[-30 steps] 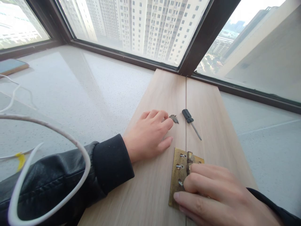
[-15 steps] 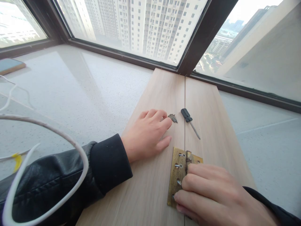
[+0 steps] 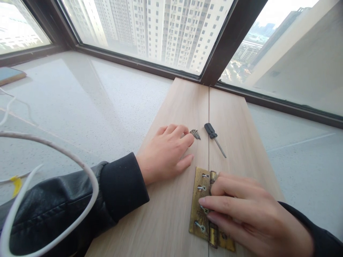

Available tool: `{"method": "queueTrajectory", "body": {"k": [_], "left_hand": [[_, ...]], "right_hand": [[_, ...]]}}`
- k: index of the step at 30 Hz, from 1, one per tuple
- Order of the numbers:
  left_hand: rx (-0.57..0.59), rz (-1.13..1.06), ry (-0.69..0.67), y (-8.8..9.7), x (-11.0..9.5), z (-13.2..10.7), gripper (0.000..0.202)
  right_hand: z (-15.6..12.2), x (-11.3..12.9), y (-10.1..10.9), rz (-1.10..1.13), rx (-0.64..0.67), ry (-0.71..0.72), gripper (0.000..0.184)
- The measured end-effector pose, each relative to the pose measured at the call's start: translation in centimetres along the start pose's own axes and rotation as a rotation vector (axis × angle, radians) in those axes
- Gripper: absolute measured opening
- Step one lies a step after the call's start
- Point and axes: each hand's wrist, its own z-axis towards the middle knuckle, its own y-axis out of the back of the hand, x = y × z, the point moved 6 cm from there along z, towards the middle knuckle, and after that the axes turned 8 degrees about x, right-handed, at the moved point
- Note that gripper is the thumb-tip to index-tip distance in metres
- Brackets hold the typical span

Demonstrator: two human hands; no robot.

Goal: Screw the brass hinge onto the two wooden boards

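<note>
A brass hinge (image 3: 198, 198) lies on the wooden boards, its knuckle along the seam between them. Several screws lie tilted in the holes of its left leaf; the lowest screw (image 3: 200, 226) shows fully. My right hand (image 3: 246, 214) is over the hinge, covering much of the right leaf. Its thumb and forefinger close about a screw (image 3: 205, 210) in the third hole down. My left hand (image 3: 168, 153) rests on the left board, fingers spread and loosely bent, holding nothing. A small pile of screws (image 3: 195, 134) lies beside its fingertips.
A black-handled screwdriver (image 3: 211, 131) lies across the seam beyond the hinge. The left board (image 3: 184, 107) and right board (image 3: 227, 110) reach the window frame (image 3: 128, 60). A white cable (image 3: 88, 164) loops over my left sleeve. A phone-like slab (image 3: 12, 75) lies far left.
My right hand has moved from the hinge's lowest screw up to the third one, uncovering the bottom of the hinge. My left hand stays in place; the view shifts slightly.
</note>
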Motion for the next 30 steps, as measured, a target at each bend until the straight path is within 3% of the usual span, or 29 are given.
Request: {"method": "queueTrajectory", "body": {"k": [17, 22, 26, 30], "left_hand": [[0.0, 0.005, -0.003, 0.0, -0.02, 0.0, 0.022], [-0.002, -0.02, 0.009, -0.12, 0.1, 0.1, 0.022], [-0.032, -0.046, 0.038, 0.02, 0.49, 0.01, 0.034], [0.027, 0.01, 0.022, 0.26, 0.79, 0.39, 0.052]], "right_hand": [[-0.26, 0.01, -0.81, -0.091, 0.066, -0.038, 0.021], [-0.03, 0.45, -0.46, -0.074, 0.075, 0.039, 0.025], [0.33, 0.57, -0.53, -0.064, 0.076, 0.053, 0.026], [0.43, 0.53, -0.63, -0.047, 0.047, 0.059, 0.023]]}}
